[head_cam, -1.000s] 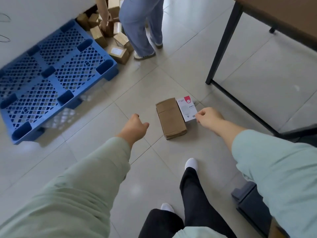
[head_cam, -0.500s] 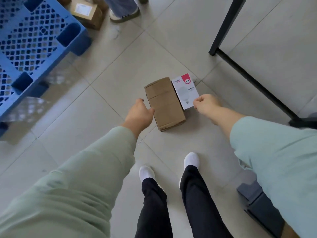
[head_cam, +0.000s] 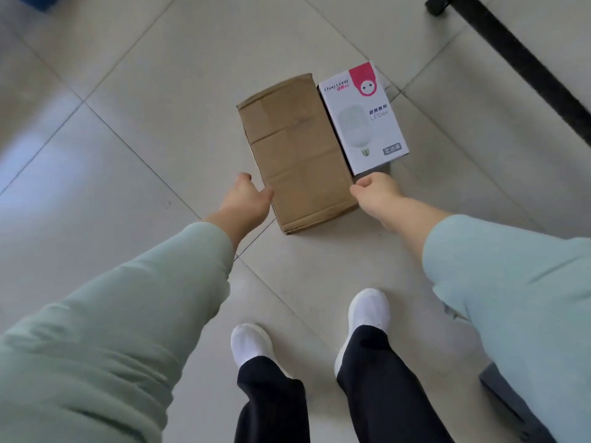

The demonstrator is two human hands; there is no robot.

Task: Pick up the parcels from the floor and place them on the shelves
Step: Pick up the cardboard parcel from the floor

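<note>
A brown cardboard box [head_cam: 297, 151] lies flat on the tiled floor. A white LED bulb box [head_cam: 364, 119] with a pink mark lies against its right side. My left hand [head_cam: 246, 199] is at the brown box's near left edge, fingers apart, thumb touching the edge. My right hand [head_cam: 377, 190] has its fingers curled and sits at the brown box's near right corner, just below the near end of the white box. Both boxes rest on the floor; neither is lifted.
A black table frame bar [head_cam: 527, 68] runs along the floor at the upper right. A dark grey object [head_cam: 511, 404] sits at the lower right. My feet in white shoes [head_cam: 251, 343] stand just behind the boxes. A blue pallet corner [head_cam: 38, 0] shows at the top left.
I have leaned in closer over the boxes. My left hand reached the brown box's left edge; my right hand slid to its near right corner. The pallet and the other person left view.
</note>
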